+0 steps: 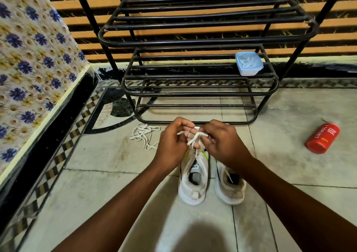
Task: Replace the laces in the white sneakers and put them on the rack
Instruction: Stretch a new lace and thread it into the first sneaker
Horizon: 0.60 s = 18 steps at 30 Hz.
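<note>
Floral cloth [29, 62] drapes at left over pale stone tiles [108, 190]. Loose white lace [144, 135] lies tangled beside left hand [172, 145]; it and right hand [224, 145] each pinch a flat woven lace [197, 136] above two white sneakers [193, 182], before a black tubular rack [193, 77] bearing one plastic tub [248, 63]. One red can [322, 138] lies right.

The sneakers [193, 178] are white with neon-yellow and black accents; the lace [195, 138] and the loose laces [144, 134] are white. The rack [202, 41] is black. The can [323, 138] is red with white lettering. The box [248, 63] is pale blue. The cloth [32, 58] bears blue and yellow flowers on cream. The floor [116, 184] is pale grey-green tile with a black-and-tan checked border.
</note>
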Motion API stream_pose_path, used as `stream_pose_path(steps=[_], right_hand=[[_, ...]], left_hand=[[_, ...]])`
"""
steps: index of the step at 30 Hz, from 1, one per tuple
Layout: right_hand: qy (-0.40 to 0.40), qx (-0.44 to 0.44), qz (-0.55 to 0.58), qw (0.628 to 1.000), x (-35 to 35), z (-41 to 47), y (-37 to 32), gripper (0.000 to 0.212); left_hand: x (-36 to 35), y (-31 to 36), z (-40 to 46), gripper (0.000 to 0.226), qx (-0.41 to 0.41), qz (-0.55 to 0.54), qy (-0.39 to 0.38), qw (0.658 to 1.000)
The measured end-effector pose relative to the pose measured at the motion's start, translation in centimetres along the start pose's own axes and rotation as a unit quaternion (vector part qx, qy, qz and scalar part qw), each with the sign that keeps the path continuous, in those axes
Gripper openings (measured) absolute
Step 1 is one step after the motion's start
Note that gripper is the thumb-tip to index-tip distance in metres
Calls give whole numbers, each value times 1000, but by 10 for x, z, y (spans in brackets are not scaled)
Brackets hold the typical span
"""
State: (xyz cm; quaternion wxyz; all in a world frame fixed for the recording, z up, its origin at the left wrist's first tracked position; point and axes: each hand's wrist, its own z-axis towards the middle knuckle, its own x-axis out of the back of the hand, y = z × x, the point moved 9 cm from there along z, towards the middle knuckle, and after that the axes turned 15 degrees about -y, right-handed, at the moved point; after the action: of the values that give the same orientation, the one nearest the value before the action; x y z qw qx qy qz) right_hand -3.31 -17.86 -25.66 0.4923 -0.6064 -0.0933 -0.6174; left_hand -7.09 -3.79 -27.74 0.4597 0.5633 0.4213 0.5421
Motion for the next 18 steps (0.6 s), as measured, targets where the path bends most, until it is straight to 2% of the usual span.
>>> stream_pose_path(steps=[6,9,12,15,18], right_hand=[[29,3,21,999,1,-7,-1,10],[31,17,29,999,3,-8,-4,14],[44,-10,50,998,6,-9,-5,21],[71,-32,48,996,10,-18,-1,8],[85,-78,39,993,13,-35,15,11]], left_hand=[[-2,-11,3,24,34,-32,-9,999],[1,-8,8,18,16,11,-18,1000],[5,4,10,25,-8,131,-6,991],[4,14,7,40,-22,338,-29,940],[15,0,2,47,20,384,-39,922]])
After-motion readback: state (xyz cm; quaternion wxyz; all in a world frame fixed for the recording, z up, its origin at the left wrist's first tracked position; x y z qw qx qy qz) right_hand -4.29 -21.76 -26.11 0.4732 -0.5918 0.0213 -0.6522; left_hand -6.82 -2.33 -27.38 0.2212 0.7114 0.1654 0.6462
